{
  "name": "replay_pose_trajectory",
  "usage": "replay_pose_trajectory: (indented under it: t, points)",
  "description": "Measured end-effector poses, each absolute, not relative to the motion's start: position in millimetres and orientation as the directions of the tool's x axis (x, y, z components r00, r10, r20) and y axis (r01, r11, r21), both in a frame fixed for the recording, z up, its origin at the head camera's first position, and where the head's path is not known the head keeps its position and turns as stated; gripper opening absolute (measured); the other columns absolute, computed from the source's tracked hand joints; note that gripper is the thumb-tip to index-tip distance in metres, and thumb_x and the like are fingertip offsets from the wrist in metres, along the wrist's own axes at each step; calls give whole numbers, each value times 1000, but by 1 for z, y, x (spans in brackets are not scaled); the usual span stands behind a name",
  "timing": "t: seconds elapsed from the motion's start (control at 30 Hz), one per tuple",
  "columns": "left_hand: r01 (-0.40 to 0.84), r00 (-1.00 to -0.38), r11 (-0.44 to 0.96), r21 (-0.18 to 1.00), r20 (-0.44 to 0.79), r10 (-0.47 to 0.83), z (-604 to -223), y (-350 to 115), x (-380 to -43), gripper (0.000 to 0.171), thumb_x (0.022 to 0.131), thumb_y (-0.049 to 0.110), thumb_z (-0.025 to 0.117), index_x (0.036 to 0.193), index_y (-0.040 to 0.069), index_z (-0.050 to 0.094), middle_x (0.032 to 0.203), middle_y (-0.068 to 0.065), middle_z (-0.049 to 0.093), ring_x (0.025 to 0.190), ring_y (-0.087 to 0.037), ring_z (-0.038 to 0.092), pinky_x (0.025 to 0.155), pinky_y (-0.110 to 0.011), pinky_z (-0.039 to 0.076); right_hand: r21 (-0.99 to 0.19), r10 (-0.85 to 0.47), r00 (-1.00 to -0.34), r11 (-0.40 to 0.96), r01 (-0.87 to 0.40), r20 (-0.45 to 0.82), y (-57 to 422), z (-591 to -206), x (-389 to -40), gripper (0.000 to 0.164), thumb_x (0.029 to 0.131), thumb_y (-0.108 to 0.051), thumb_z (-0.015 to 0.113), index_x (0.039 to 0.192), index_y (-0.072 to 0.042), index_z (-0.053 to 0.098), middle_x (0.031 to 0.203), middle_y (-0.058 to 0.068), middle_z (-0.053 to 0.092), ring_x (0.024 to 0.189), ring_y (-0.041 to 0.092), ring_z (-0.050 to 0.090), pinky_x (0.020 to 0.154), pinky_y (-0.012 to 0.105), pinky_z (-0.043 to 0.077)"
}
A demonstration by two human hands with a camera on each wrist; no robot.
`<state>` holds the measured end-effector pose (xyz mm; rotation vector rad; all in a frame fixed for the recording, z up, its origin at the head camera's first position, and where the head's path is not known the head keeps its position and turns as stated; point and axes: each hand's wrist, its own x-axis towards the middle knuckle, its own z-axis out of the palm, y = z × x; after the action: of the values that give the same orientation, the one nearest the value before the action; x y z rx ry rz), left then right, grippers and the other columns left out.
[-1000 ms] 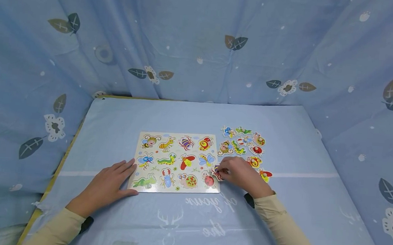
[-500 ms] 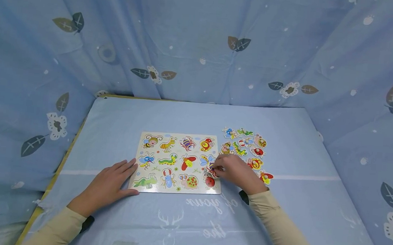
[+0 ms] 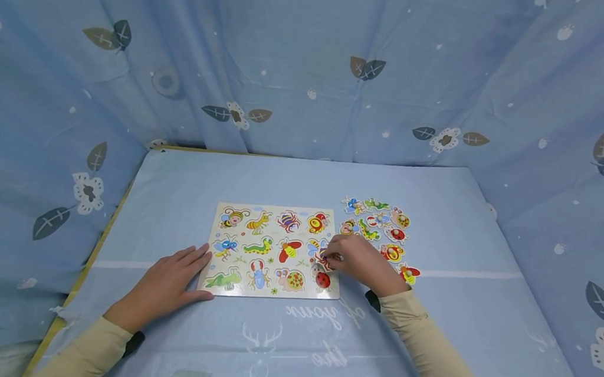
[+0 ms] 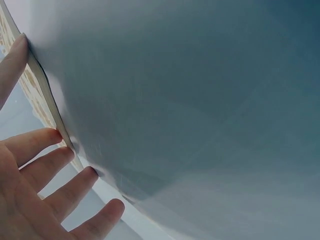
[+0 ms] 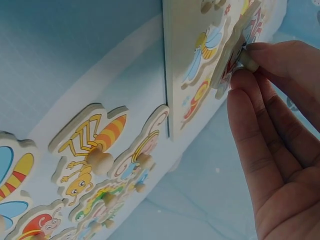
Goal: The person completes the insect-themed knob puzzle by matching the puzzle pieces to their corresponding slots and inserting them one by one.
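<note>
My right hand (image 3: 362, 265) pinches the wooden knob of a spider puzzle piece (image 5: 235, 52) between thumb and fingers. In the right wrist view the piece is tilted over the right part of the wooden insect puzzle board (image 3: 304, 296), near the dragonfly slot. Whether it touches the board, I cannot tell. At the board's left edge rests my left hand (image 3: 167, 278), fingers spread and fairly straight. The left wrist view shows its fingertips (image 4: 62, 135) against that edge. The printed spider slot (image 3: 288, 222) lies in the top row.
Several loose knobbed insect pieces lie right of the board, among them a red ladybug piece (image 3: 396, 234), a butterfly piece (image 3: 393, 252) and an ant piece (image 5: 107, 137). A blue cloth (image 3: 292, 182) covers the table. Patterned curtains (image 3: 311, 65) enclose its back and sides.
My right hand has carried the spider piece leftward from the board's right edge to over its right column, then slowed almost to a stop. My left hand stays at the left edge.
</note>
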<state>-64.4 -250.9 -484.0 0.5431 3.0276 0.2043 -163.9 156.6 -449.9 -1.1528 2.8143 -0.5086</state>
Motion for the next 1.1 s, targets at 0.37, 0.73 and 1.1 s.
replay_pose_trajectory:
  t: [0.37,0.73,1.1]
  points:
    - [343,-936,928,143,-25,350,-483,-252,-64,91,83,62,77,150,5,54,158,-14,50,141,-43,51,100,-63,51,-311,-700,-712,666,-678,55,150,-447,-169,10,88,-10,82,95,-17,84,93,-5,77,81,6,68,72,22,57]
    - [358,-932,922,150,-9,363,-483,-252,-63,91,82,61,78,150,5,54,158,-14,50,141,-43,51,101,-63,51,-327,-692,-721,672,-664,42,144,-446,-175,10,90,-11,81,98,-16,84,95,-4,77,83,6,67,72,23,57]
    - [343,-937,927,155,-16,349,-482,-251,-63,90,83,61,78,150,5,55,158,-14,51,141,-43,51,101,-63,51,-330,-698,-716,671,-664,19,129,-441,-185,10,91,-11,80,98,-17,84,97,-4,77,85,7,69,74,23,59]
